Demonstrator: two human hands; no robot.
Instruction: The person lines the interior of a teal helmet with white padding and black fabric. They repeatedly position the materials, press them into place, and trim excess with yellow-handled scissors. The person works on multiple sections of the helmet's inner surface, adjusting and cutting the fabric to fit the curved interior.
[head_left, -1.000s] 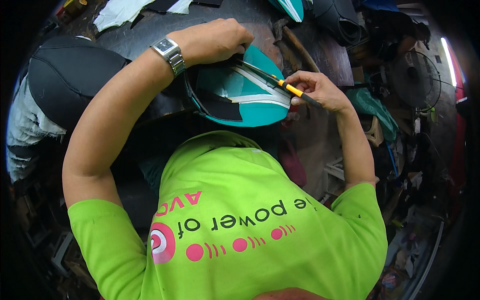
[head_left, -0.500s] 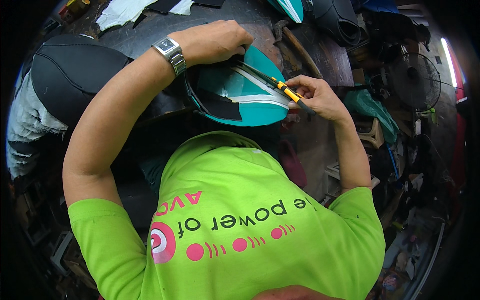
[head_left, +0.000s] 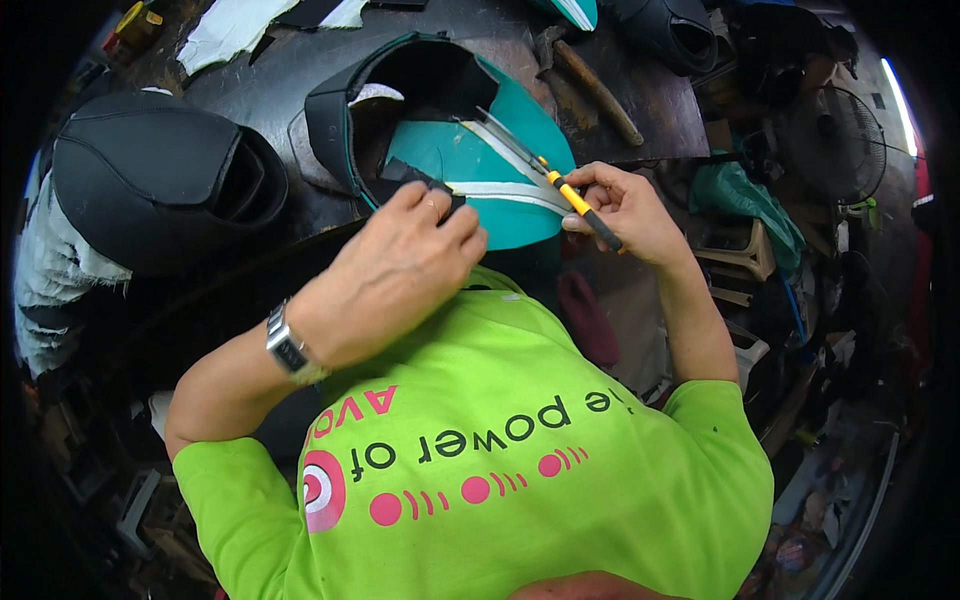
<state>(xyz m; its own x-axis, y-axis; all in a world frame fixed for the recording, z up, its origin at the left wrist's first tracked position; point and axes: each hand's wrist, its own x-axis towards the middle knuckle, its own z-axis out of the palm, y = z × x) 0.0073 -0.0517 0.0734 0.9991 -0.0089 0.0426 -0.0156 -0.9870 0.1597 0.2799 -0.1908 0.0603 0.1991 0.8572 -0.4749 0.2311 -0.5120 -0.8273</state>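
Note:
In front of me on the table's edge lies a curved teal and black piece [head_left: 500, 215] with white stripes, its black collar [head_left: 330, 125] standing up on the left. My right hand [head_left: 625, 212] grips the handle of a slim yellow and black tool [head_left: 575, 197]; its long grey blade rests along the white stripes. My left hand [head_left: 400, 262] is at the piece's near left edge, fingers bent and pressed on a black flap [head_left: 418, 180]. The fingertips are partly hidden.
A black moulded piece [head_left: 150, 185] stands at the left on frayed white cloth [head_left: 75, 245]. A hammer [head_left: 597, 95] lies beyond the teal piece. White cloth scraps [head_left: 230, 35] and another black roll [head_left: 670, 35] are at the back. A fan [head_left: 830, 140] and a green bag [head_left: 745, 200] are at right.
My left hand has come back from the piece's far side to its near left edge, uncovering the black collar. My right hand with the tool has barely moved.

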